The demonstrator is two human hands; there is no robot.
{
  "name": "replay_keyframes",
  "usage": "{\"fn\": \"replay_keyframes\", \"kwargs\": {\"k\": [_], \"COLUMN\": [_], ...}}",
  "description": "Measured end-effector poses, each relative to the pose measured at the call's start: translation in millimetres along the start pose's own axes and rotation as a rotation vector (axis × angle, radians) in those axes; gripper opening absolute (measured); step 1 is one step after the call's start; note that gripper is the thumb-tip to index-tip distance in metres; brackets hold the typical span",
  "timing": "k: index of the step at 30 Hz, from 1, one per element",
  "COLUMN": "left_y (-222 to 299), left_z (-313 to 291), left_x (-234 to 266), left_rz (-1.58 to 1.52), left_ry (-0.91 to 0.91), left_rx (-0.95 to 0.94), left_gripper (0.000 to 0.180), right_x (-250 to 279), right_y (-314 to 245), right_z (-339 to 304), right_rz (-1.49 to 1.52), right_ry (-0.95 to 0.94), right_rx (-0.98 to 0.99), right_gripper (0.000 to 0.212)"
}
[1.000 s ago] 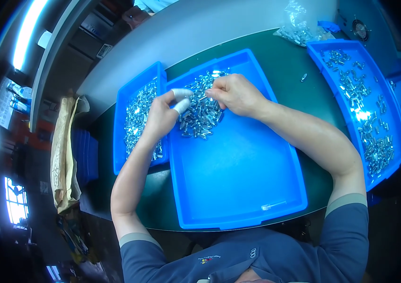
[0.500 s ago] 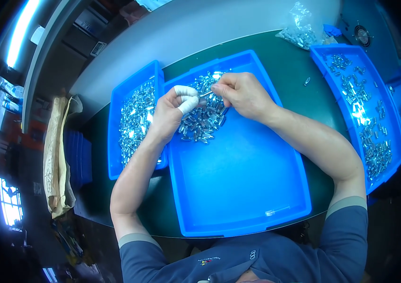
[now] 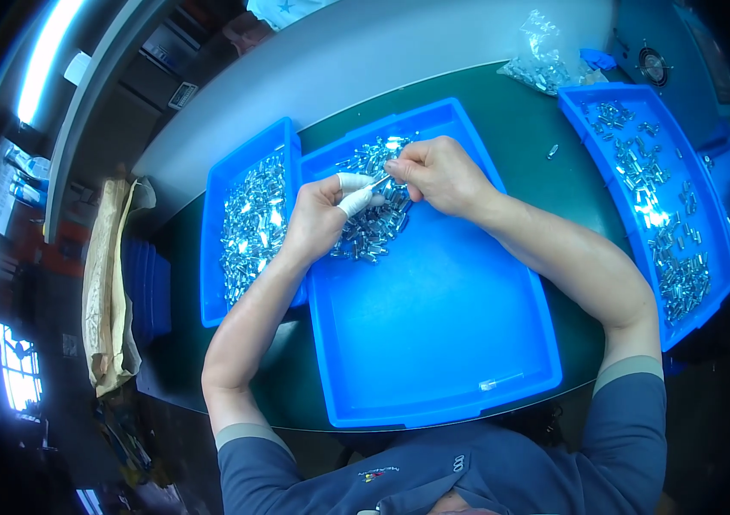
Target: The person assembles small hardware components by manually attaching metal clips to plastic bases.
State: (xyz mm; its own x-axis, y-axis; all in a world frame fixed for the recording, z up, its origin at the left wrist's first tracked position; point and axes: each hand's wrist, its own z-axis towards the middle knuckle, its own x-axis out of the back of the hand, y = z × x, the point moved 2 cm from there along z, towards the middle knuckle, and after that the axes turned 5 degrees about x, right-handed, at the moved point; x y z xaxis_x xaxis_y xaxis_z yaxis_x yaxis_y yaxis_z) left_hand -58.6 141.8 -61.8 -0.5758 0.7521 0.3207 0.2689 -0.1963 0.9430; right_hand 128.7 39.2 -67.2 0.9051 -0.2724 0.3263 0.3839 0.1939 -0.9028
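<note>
Above the far end of a big blue tray (image 3: 434,335), my two hands meet over a heap of shiny metal parts (image 3: 372,239). White coverings wrap the thumb and forefinger of my left hand (image 3: 318,219), which pinch a small, slim metal part (image 3: 380,181). The closed fingertips of my right hand (image 3: 449,178) grip that part's other end. Its exact kind is too small to make out. Near the tray's front right corner lies a small clear tube-like piece (image 3: 489,385).
To the left, a blue tray (image 3: 208,257) is filled with similar parts. Another blue tray (image 3: 698,322) at the right holds scattered ones. A clear bag of parts (image 3: 545,69) lies at the back, and one loose part (image 3: 553,152) rests on the green tabletop (image 3: 511,112).
My left hand has shifted slightly right and down, its covered fingers now pointing more toward my right hand. The right hand stays nearly in place, and the view has tilted a little.
</note>
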Motion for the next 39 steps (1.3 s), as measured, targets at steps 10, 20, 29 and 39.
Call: {"fn": "replay_keyframes", "kwargs": {"k": [10, 20, 29, 39], "left_y": [7.2, 20.9, 1.7, 1.1], "left_z": [-19.8, -14.8, 5.5, 4.8], "left_x": [40.6, 44.8, 18.4, 29.3], "left_rz": [0.385, 1.081, 1.105, 0.646], "left_ry": [0.27, 0.285, 0.152, 0.151], "left_rx": [-0.149, -0.418, -0.282, -0.251], "left_gripper": [0.021, 0.026, 0.014, 0.026], "right_x": [3.2, 1.3, -0.4, -3.6], "right_y": [8.0, 1.7, 1.5, -1.6], "right_z": [1.6, 0.9, 0.3, -1.0], "right_rz": [0.013, 0.009, 0.025, 0.012], "right_ry": [0.047, 0.042, 0.029, -0.032], "right_rx": [0.056, 0.077, 0.038, 0.023], "right_gripper": [0.035, 0.035, 0.034, 0.035]}}
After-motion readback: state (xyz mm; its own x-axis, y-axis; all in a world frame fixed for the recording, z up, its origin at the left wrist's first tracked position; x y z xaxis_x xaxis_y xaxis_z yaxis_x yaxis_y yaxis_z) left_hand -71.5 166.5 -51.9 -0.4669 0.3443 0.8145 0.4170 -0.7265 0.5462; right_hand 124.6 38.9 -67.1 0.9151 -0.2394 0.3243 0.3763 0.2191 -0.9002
